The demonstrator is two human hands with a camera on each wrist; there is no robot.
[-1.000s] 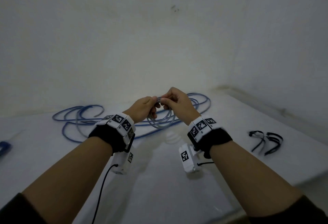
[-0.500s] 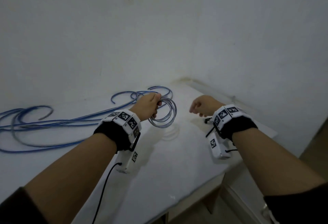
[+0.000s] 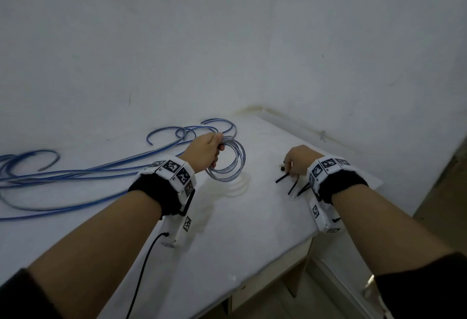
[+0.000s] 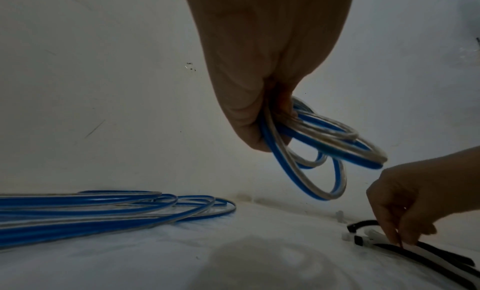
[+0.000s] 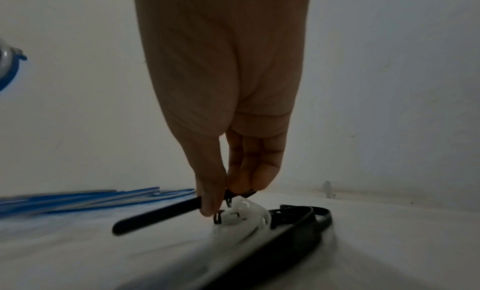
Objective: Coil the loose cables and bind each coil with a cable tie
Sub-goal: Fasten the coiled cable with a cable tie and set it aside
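My left hand (image 3: 206, 150) grips a small coil of blue-and-clear cable (image 3: 228, 162) and holds it a little above the white table (image 3: 227, 230); in the left wrist view the coil (image 4: 327, 148) hangs from the curled fingers. My right hand (image 3: 299, 160) is down at the table's right side on a small pile of black and white cable ties (image 4: 405, 251). In the right wrist view its thumb and fingers pinch one black cable tie (image 5: 161, 215), whose free end sticks out to the left. White cable ties (image 5: 244, 214) lie just beneath the fingers.
A long loose blue cable (image 3: 75, 172) sprawls across the left and back of the table, seen flat in the left wrist view as the loose cable (image 4: 103, 210). White walls meet in a corner behind. The table's front edge (image 3: 265, 268) and right edge drop to the floor.
My right hand let go of the coil, moved right and came down on the cable ties, where it now pinches a black one. The left hand keeps the coil alone.
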